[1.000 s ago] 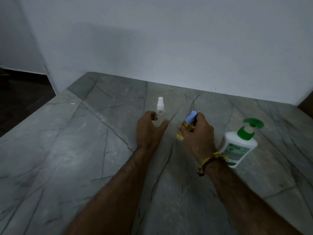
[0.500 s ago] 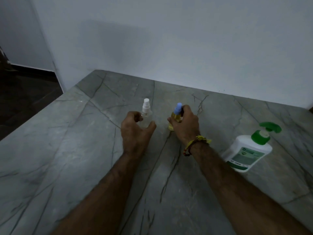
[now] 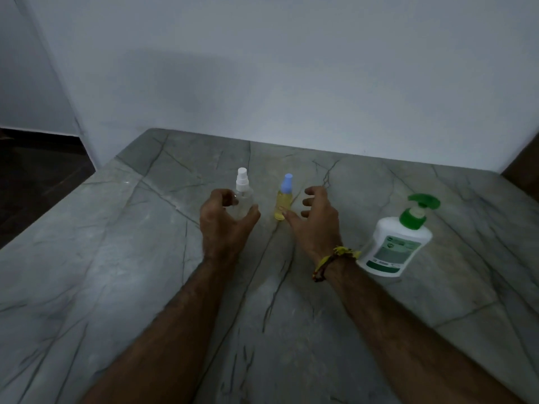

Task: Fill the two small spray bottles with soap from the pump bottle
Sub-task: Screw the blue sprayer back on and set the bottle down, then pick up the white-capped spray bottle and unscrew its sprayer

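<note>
Two small spray bottles stand upright on the grey marble counter (image 3: 116, 287). The clear bottle with a white cap (image 3: 242, 188) is on the left; my left hand (image 3: 224, 225) curls round its lower body, fingers on its left and thumb at its front right. To its right stands the blue-capped bottle (image 3: 284, 199), which holds yellow liquid. My right hand (image 3: 313, 220) is just right of it, fingers spread and apart from the bottle, the thumb tip close to the bottle's base. The white pump bottle with a green pump (image 3: 398, 243) stands further right.
A white wall (image 3: 291, 83) runs along the back edge of the counter. The counter's left edge drops to a dark floor (image 3: 38, 170). A dark brown surface (image 3: 525, 170) shows at the far right corner.
My right hand has let go of the blue-capped bottle and spread its fingers. Both small bottles now stand side by side further from the pump bottle.
</note>
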